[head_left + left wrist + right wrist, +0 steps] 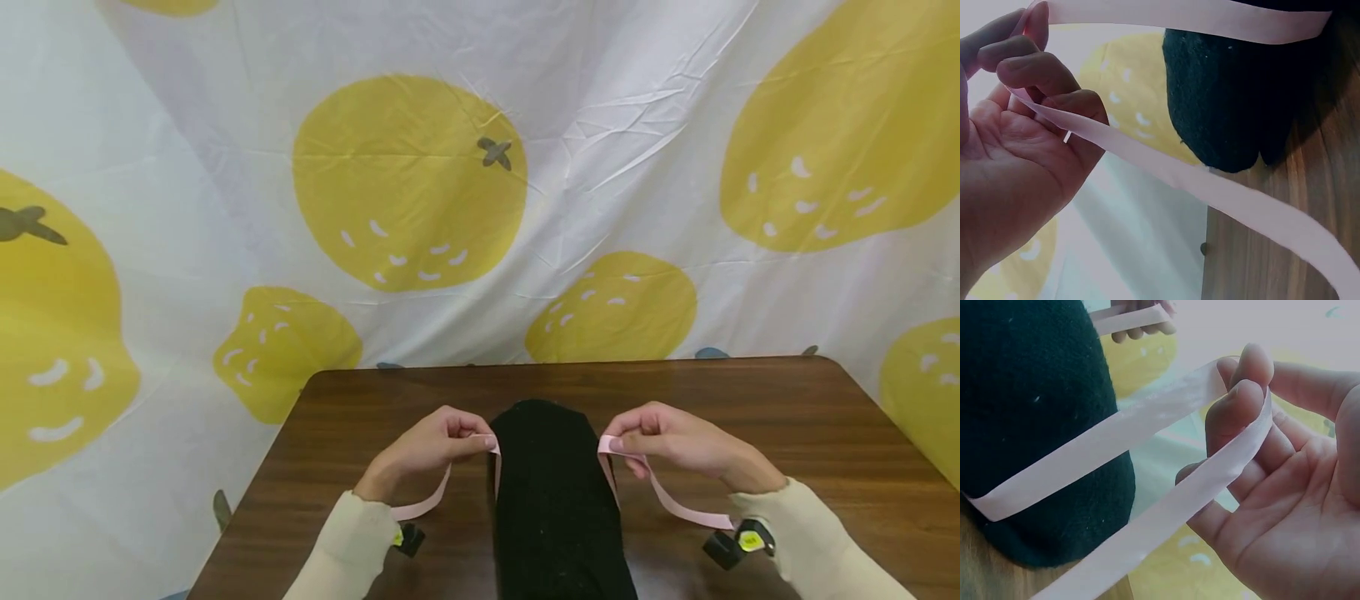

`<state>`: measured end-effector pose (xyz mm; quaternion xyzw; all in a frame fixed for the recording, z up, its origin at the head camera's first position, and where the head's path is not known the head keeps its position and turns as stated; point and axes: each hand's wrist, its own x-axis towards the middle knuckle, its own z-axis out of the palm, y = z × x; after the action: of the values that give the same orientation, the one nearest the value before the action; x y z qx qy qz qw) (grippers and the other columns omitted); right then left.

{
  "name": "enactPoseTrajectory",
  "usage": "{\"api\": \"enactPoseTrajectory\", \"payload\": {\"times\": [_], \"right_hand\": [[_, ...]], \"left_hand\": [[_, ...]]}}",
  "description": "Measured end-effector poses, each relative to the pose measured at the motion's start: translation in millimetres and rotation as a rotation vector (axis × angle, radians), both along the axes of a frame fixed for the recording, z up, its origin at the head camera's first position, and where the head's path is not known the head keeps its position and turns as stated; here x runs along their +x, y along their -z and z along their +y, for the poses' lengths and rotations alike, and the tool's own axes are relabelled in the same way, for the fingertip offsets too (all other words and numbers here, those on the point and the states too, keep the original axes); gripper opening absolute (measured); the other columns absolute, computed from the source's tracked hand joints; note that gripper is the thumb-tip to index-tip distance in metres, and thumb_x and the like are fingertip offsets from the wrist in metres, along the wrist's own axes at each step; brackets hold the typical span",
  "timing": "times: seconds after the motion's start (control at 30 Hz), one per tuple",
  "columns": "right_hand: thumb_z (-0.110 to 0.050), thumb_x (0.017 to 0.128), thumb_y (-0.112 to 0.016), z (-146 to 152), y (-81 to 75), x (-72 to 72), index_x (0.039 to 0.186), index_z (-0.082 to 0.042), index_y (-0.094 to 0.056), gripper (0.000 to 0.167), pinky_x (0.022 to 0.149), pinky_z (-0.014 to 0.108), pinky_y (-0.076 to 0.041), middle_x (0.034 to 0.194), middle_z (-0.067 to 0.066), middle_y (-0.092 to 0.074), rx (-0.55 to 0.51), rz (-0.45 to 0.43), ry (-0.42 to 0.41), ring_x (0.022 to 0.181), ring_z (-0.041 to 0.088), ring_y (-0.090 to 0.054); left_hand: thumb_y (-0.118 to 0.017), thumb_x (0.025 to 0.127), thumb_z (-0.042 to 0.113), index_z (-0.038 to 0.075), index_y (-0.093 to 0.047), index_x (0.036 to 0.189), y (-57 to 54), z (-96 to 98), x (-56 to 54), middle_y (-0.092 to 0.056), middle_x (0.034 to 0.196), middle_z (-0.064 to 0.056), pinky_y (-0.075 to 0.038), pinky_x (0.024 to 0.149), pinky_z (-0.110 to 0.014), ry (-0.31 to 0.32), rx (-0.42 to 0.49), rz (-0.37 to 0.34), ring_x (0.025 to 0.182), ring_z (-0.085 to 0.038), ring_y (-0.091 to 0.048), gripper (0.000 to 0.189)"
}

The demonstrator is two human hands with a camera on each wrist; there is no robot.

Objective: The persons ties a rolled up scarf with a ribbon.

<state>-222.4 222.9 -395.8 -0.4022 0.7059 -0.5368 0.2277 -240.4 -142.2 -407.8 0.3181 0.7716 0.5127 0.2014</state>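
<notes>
A long black felt-like item (558,500) with a rounded far end lies on the table between the hands; its exact kind cannot be told. A pink ribbon (1072,465) runs along its sides, and the ribbon's middle is hidden by the black item. On the left, my left hand (431,446) pinches one length of ribbon between thumb and fingers, its loose tail curving down toward the wrist. My right hand (671,442) pinches the other length on the opposite side, with a tail hanging toward the right sleeve. Both hands are raised beside the item's far part.
The brown wooden table (360,408) has rounded far corners. Behind it hangs a white cloth (600,142) printed with yellow fruit. Small black devices (724,550) are strapped at the wrists.
</notes>
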Motion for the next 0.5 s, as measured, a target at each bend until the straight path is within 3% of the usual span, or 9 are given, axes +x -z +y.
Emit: {"api": "enactPoseTrajectory", "payload": {"times": [0.27, 0.37, 0.5], "right_hand": [[-0.004, 0.103, -0.048, -5, -7.7, -0.5, 0.109, 0.001, -0.067, 0.021, 0.06, 0.03, -0.051, 0.065, 0.021, -0.056, 0.003, 0.044, 0.023, 0.058, 0.021, -0.057], [-0.004, 0.103, -0.047, -7, -10.2, -0.6, 0.11, 0.002, -0.066, 0.021, 0.06, 0.029, -0.051, 0.066, 0.022, -0.054, -0.01, 0.041, 0.017, 0.059, 0.019, -0.056], [-0.005, 0.103, -0.047, -9, -12.5, -1.0, 0.112, 0.003, -0.065, 0.022, 0.061, 0.029, -0.051, 0.067, 0.022, -0.053, -0.018, 0.024, 0.012, 0.061, 0.015, -0.056]], "left_hand": [[-0.062, 0.098, 0.018, 0.002, -0.072, 0.097, -3.7, 7.5, -2.0, -0.064, 0.077, 0.007, -0.04, 0.069, -0.021, 0.003, 0.022, 0.057, 0.072, -0.006, -0.046, 0.019], [-0.062, 0.098, 0.015, 0.001, -0.072, 0.095, -3.7, 10.0, -2.4, -0.053, 0.066, 0.007, -0.035, 0.058, -0.021, 0.011, 0.058, 0.039, 0.062, -0.006, -0.04, 0.017], [-0.062, 0.098, 0.016, -0.001, -0.07, 0.097, -3.7, 14.1, -2.2, -0.055, 0.067, 0.007, -0.039, 0.062, -0.022, 0.033, 0.116, -0.006, 0.064, -0.007, -0.042, 0.018]]}}
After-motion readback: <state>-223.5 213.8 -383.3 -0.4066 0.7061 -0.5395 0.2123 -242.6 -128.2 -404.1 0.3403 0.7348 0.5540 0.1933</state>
